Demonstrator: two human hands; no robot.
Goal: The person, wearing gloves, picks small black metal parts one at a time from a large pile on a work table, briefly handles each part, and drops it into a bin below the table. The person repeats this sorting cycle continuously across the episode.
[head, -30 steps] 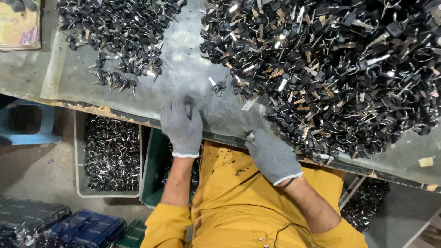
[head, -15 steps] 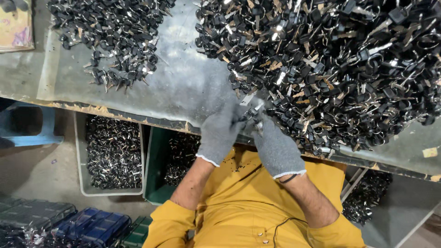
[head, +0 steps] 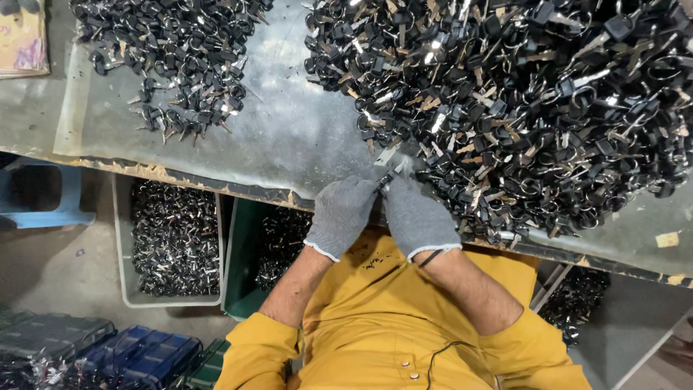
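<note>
Two hands in grey knitted gloves meet at the near edge of a worn, scratched metal-topped table (head: pixel 289 137). The left hand (head: pixel 345 213) and right hand (head: pixel 417 217) pinch together around a small black-headed key (head: pixel 386 178), fingers curled tight, thumbs nearly touching; what exactly is gripped is partly hidden. Both wrists bend upward from bare forearms, with yellow sleeves pushed back. Just right of the hands spreads a large, tangled heap of keys (head: pixel 520 108), black plastic heads with dull metal blades and rings. A smaller pile (head: pixel 173 58) lies well apart at upper left. Under the table stand a grey plastic bin (head: pixel 173 242) and a green bin (head: pixel 249 260), both holding more glinting metal pieces.
</note>
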